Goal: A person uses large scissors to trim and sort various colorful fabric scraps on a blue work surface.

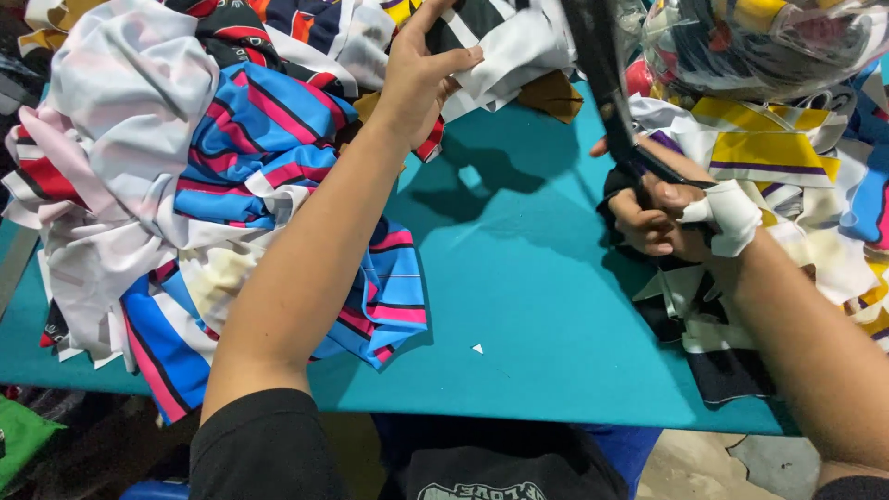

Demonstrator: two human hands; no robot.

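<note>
My left hand [421, 69] reached across the teal table [519, 306] to the far edge and pinched a white fabric piece [505, 46] with black stripes between thumb and fingers. The piece was limp and creased, one corner folded over my thumb, its far side lost among other printed cuttings at the top of the view.

My right hand [662, 218] was clenched around the dark handles of a pair of scissors [602, 83], blades pointing up and away, blurred. A white wrap [732, 215] covered my thumb. Under that hand lay black and white scraps [694, 315], hanging partly over the near table edge.

On the left sat a heap of cut fabric [231, 185]: blue with pink and black stripes, pale pink and white panels, some cream. My left forearm crossed over it. To the right, yellow and purple pieces [769, 148] lay just beside the right hand. A clear plastic bag [769, 37] stuffed with coloured cloth stood at the top right. One small white snip [478, 348] lay alone on the bare teal surface.
</note>
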